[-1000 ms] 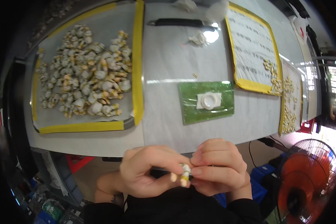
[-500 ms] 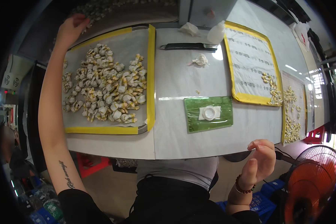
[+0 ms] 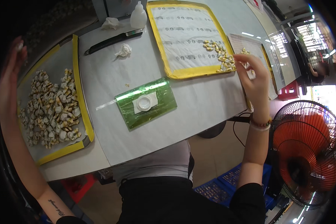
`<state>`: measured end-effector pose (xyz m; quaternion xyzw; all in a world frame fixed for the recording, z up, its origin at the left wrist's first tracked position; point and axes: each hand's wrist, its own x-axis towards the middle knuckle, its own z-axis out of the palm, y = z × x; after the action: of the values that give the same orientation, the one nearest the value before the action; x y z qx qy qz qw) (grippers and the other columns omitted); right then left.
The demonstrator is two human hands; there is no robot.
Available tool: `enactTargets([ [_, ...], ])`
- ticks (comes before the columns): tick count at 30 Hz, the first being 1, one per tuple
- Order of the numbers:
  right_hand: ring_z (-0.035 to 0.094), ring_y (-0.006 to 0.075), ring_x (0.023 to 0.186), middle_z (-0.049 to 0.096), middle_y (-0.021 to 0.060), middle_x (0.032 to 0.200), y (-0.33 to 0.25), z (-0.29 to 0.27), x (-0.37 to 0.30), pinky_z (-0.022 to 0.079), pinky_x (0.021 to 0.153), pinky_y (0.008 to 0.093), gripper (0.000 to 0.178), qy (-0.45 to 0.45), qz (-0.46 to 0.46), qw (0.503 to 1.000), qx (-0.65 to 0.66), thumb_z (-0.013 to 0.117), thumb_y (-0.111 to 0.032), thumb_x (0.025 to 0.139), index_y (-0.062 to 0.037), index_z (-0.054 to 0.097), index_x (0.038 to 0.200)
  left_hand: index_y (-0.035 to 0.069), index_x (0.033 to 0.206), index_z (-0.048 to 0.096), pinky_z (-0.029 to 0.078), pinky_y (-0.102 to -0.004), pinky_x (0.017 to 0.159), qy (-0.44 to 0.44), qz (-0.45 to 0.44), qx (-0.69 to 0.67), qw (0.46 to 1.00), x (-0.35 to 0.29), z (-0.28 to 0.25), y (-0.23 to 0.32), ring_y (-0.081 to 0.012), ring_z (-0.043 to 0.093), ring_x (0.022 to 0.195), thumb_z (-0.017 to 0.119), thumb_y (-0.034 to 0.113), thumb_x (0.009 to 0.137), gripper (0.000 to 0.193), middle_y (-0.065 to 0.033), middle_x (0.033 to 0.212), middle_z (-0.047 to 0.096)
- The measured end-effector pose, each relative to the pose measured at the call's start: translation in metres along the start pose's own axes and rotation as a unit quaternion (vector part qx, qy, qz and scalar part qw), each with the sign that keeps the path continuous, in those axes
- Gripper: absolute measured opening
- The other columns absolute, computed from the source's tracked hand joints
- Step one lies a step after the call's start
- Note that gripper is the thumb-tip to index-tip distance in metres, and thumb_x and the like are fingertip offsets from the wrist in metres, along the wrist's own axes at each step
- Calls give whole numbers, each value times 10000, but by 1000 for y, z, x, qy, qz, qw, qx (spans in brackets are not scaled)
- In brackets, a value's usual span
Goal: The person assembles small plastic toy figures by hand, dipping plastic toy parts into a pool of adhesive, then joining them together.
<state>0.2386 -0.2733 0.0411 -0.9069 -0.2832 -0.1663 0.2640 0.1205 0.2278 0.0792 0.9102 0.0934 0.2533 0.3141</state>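
Observation:
At the far left my left hand [image 3: 12, 69] is raised past a tray heaped with small white-and-yellow pieces [image 3: 54, 108]. Its fingers are closed on a small white piece [image 3: 19, 47], dim and partly hidden. My right hand [image 3: 255, 76] reaches to the right end of the table with thumb and forefinger bent together. Close by its fingertips lie several slim yellow-and-white pieces [image 3: 224, 61] on a yellow-edged tray [image 3: 168, 44]. Whatever the right fingers pinch is too small to tell. A green pad [image 3: 162, 99] in front of me carries a small white round dish [image 3: 144, 102].
Behind the pad are a black-handled tool [image 3: 110, 43], crumpled tissue [image 3: 124, 50] and a white squeeze bottle [image 3: 138, 16]. Another tray [image 3: 246, 41] stands at the right. A black fan with orange blades [image 3: 306, 149] is near my right arm, above blue crates [image 3: 227, 179].
The view has swung to the right. My right hand has moved from the table's front edge up to the slim pieces on the right. My left hand has drawn away from the dark heap at the back.

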Motion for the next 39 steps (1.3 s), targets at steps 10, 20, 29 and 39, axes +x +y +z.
enactTargets([
  [10, 564, 240, 831, 584, 116, 850, 9, 41, 44, 452, 728, 308, 77, -148, -95, 979, -103, 578, -30, 816, 17, 572, 877, -105, 778, 659, 554, -254, 582, -426, -78, -555, 710, -164, 57, 122, -230, 670, 646, 790, -21, 616, 225, -262, 811, 644],
  [20, 568, 233, 682, 572, 92, 728, -61, 58, 27, 447, 607, 304, 81, -128, -140, 982, -22, 572, -6, 784, -13, 496, 811, -27, 1111, 523, 520, -267, 752, -333, -275, -814, 388, -216, 117, 123, -142, 626, 801, 601, 214, 884, 340, -157, 1004, 630],
  [29, 594, 224, 774, 635, 77, 887, -76, 62, 39, 464, 644, 309, 116, -129, -115, 984, 34, 596, -31, 796, -23, 606, 912, -12, 1129, 505, 514, -258, 723, -336, -264, -822, 375, -217, 120, 117, -137, 621, 778, 580, 259, 895, 366, -156, 1009, 621],
  [39, 562, 216, 709, 579, 80, 812, -87, 66, 35, 458, 646, 285, 236, -161, -164, 973, 28, 585, 7, 791, -25, 608, 1024, -16, 1129, 494, 507, -256, 692, -311, -279, -844, 337, -221, 117, 116, -142, 604, 761, 578, 278, 895, 385, -162, 993, 614],
])
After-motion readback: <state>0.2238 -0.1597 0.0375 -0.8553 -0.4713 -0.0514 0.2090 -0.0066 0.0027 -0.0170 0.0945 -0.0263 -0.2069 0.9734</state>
